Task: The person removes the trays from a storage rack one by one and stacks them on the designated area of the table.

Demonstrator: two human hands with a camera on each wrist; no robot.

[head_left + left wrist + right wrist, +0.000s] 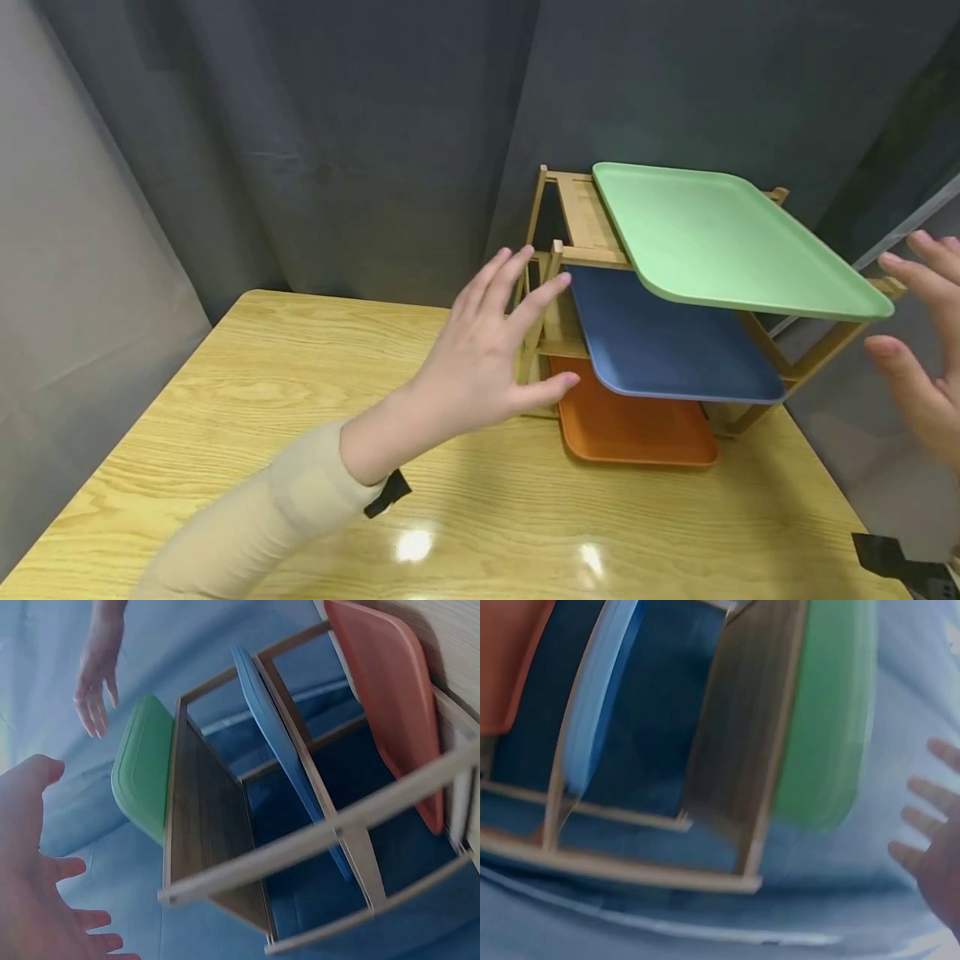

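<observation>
**Two open hands flanking a wooden rack of three trays**

A wooden rack (558,333) is standing at the far right end of a yellow wood-grain table (247,400), against a dark grey curtain (337,125); the rack is serving as the landmark here. Three trays are sitting on its three levels, each jutting out towards the viewer: a green tray (720,237) is lying on the top level, a blue tray (660,342) is lying on the middle level just below it, and an orange tray (630,425) is lying on the bottom level, close to the tabletop.

The left hand (487,350) is hovering at the rack's left side, palm facing the rack, fingers straight and spread wide, holding nothing; its fingertips are lying near the left posts, though contact cannot be told; a beige sleeve (262,517) is covering the forearm, which is crossing above the table.

The right hand (918,350) is hovering off the rack's right side, just beyond the green tray's right corner and apart from it; its fingers are also straight and spread, holding nothing; part of it is running out of the head view.

The wrist views are showing the same rack turned sideways; the right one is blurred.
</observation>
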